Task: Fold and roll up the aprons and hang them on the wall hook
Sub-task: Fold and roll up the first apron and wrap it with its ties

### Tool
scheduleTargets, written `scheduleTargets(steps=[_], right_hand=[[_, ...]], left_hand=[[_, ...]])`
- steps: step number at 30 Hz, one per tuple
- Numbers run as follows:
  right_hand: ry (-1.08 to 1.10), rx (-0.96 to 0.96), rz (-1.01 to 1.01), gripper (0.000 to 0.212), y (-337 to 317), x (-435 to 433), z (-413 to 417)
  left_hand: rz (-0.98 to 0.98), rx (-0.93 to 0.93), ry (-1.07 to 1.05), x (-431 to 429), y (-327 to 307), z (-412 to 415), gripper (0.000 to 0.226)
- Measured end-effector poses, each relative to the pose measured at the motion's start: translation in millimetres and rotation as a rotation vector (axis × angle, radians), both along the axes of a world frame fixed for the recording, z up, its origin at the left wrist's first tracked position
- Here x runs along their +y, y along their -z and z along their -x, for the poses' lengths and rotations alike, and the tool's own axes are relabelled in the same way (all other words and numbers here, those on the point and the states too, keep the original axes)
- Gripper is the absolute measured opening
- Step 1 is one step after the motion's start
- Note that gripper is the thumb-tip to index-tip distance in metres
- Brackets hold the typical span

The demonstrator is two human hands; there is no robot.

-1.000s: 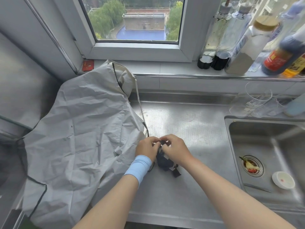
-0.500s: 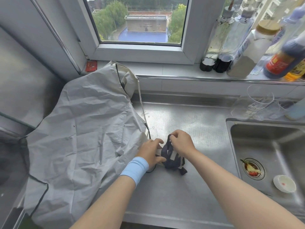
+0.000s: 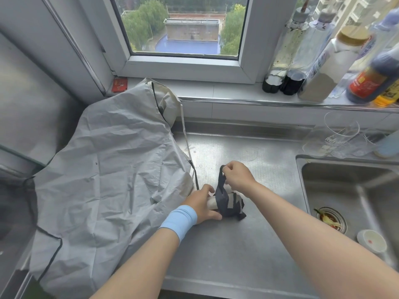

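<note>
We count two aprons on the surface [image 3: 237, 244]: a grey apron [image 3: 108, 169] spread out, and a rolled apron [image 3: 232, 202]. Our left hand [image 3: 201, 203] seemingly grips the roll; our right hand [image 3: 237, 178] pinches its dark strap [image 3: 221, 182].

The left end of the roll [image 3: 232, 205] is covered by the left hand [image 3: 201, 205], and its fingers [image 3: 207, 189] are partly hidden behind the cloth. The tips of the right hand [image 3: 237, 176] are curled out of sight where the strap [image 3: 221, 182] is pinched. The left of the desk [image 3: 226, 255] is hidden under the grey apron [image 3: 108, 169]. The sink [image 3: 345, 190] is cut off at the right edge. The bottles [image 3: 323, 67] are blurred and cropped at top and right, and their labels cannot be read. The print on the red card [image 3: 119, 84] is too small to tell.
</note>
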State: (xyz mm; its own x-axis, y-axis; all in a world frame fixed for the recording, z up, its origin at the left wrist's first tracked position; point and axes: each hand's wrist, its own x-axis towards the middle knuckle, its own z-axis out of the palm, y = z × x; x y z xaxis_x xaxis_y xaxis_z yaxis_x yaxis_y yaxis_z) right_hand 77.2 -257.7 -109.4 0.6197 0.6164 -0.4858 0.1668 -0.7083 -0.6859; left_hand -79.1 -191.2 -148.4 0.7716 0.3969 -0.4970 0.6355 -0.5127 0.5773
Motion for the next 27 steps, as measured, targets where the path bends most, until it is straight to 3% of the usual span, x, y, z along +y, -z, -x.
scheduleTargets(steps=[4, 6, 10, 16, 19, 22, 25, 27], right_hand=[[-0.097, -0.001, -0.037, 0.029, -21, 9, 0], [-0.045, 0.040, -0.056, 0.033, -36, 12, -5], [-0.152, 0.018, 0.034, 0.028, -60, 15, -10], [-0.095, -0.182, -0.067, 0.029, -132, 50, -16], [-0.133, -0.278, -0.157, 0.037, -173, 66, -23], [-0.137, -0.414, -0.272, 0.041, -216, 85, -25], [-0.138, -0.379, -0.418, 0.043, -259, 106, -23], [-0.270, -0.294, -0.380, 0.041, -280, 116, -14]], left_hand=[[-0.251, -0.032, 0.123, 2, -22, -8, 0.071], [-0.328, -0.105, 0.104, 5, -37, -10, 0.063], [-0.455, -0.223, 0.046, 18, -75, -17, 0.049], [-0.152, -0.246, -0.026, 47, -153, -34, 0.055], [-0.135, -0.284, -0.166, 58, -182, -33, 0.054], [-0.133, -0.229, -0.210, 69, -212, -28, 0.038], [-0.104, -0.089, -0.159, 77, -230, -17, 0.028], [-0.121, -0.036, -0.119, 82, -241, -7, 0.031]])
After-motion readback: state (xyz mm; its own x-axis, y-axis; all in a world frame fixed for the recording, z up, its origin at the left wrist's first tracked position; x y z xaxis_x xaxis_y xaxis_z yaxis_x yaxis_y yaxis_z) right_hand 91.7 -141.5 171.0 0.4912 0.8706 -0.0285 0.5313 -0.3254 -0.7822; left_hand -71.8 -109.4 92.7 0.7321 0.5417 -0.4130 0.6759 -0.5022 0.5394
